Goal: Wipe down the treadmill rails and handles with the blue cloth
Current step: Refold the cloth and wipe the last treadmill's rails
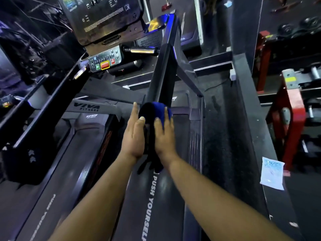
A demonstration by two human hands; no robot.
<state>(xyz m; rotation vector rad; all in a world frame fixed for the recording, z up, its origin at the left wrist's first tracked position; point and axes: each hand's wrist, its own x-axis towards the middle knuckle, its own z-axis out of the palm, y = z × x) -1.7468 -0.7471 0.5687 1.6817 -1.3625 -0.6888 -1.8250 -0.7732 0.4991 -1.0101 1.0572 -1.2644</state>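
The blue cloth (156, 111) is wrapped around the near end of the treadmill's right side rail (164, 70), a dark bar that runs up toward the console (104, 18). My left hand (134, 133) presses the cloth from the left side and my right hand (164, 133) from the right, so both clasp the cloth-covered rail end between them. A dark tail of the cloth hangs below my wrists. The left rail (52, 101) slants up on the left. A short metal handle (141, 50) sticks out beside the control panel.
The treadmill belt (152, 202) with white lettering lies under my arms. A second treadmill stands on the left. Red gym machines (291, 119) stand on the right. A paper sheet (272, 173) lies on a dark ledge to the right.
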